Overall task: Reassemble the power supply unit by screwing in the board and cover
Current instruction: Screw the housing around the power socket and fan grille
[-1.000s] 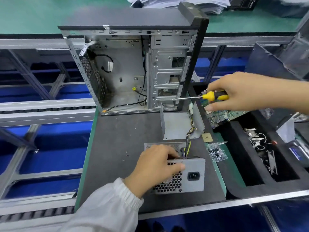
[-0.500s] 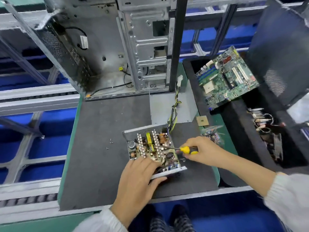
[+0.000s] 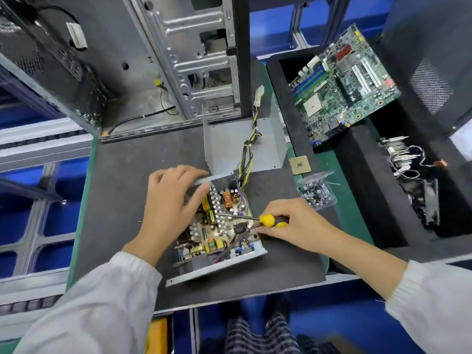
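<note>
Your screwdriver (image 3: 268,221) has a yellow-and-black handle; your sleeves (image 3: 107,302) are white, your trousers (image 3: 258,335) checked, the motherboard (image 3: 344,83) green, the table (image 3: 122,175) mat dark grey.

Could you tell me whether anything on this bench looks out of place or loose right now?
Mostly orderly. One oddity: a lone screw lies loose on the grey mat, left of the open power supply unit, away from the bag of screws on the right.
</note>
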Motion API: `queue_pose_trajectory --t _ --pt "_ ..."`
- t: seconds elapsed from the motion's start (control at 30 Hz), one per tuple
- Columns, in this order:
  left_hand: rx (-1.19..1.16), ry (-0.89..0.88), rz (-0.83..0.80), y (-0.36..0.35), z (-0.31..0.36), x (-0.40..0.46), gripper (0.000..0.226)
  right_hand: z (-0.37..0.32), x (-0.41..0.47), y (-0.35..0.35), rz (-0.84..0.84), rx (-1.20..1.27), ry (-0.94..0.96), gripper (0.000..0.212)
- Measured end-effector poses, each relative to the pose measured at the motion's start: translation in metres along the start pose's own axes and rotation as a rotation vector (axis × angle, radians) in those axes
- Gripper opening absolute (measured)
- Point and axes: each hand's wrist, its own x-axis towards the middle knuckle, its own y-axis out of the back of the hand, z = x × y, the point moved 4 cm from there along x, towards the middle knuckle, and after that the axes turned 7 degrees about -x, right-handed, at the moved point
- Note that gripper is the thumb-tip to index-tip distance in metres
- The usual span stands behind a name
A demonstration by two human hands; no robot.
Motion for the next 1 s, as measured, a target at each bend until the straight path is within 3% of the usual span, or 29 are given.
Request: queue_pose_trajectory --t 0.13,0.3,0.6,1.0 --pt "0.078 -0.015 0.001 -0.004 0.001 -0.001 0.049 0.000 -0.003 -0.005 -0.004 -0.163 0.107 0.008" --pt "0.094 -0.023 0.039 -0.006 0.002 0.000 0.045 0.002 -0.003 -0.015 0.106 -0.056 0.089 0.010" --pt "0.095 -0.019 0.045 -0.007 0.001 0.000 0.044 0.000 0.002 -0.027 0.155 0.069 0.112 0.016" --pt "0.101 -0.032 0.063 -0.006 0.002 -0.001 0.035 0.001 -0.001 -0.032 0.181 0.022 0.126 0.014"
